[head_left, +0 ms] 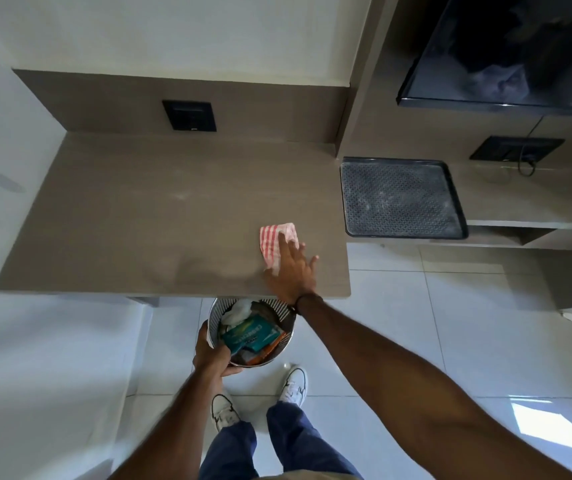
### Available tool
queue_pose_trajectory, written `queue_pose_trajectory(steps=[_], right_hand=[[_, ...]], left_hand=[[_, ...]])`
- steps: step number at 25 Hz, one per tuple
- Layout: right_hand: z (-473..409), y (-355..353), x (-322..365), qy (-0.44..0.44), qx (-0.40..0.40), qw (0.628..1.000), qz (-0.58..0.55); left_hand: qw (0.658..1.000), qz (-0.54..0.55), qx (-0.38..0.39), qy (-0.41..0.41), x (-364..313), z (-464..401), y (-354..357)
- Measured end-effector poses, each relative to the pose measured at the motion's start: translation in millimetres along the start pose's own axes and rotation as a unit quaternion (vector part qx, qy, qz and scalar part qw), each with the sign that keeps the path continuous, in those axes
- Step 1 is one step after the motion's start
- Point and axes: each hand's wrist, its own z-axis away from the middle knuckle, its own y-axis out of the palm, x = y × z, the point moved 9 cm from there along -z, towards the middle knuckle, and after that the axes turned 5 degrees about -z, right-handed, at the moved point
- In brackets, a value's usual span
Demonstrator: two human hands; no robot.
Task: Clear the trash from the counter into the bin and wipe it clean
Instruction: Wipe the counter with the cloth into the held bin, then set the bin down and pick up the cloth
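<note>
Now the cloth [275, 244] is pressed flat to the counter [139, 220] under the right hand [291, 271], fingers spread wide. The bin [218, 311] is gripped at its rim by the left hand [213, 355]. Even, overlapping strokes are best kept.

Matt counter [139, 209], seemingly wood-grain; cloth rag [272, 239].

Cloth [277, 242] lies on the bench [139, 216] near its right front corner; tray [451, 199] to the bench's right; bin [215, 315] below its front edge.
</note>
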Motion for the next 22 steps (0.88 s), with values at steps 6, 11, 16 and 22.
queue_pose_trajectory(steps=[6, 11, 16, 22], right_hand=[[87, -9, -44, -0.005, -0.237, 0.969, -0.071], [151, 106, -117, 0.191, -0.049, 0.969, -0.149], [140, 200, -180, 0.309, -0.052, 0.924, -0.219], [99, 337, -267, 0.393, -0.025, 0.882, -0.259]], left_hand=[[1.0, -0.023, 0.009, 0.008, 12, 12, -9], [0.995, -0.081, 0.055, 0.036, 40, 9, -11], [0.992, -0.11, 0.067, 0.016, 100, -67, 4], [0.984, -0.162, 0.064, 0.024, 180, -202, 46]])
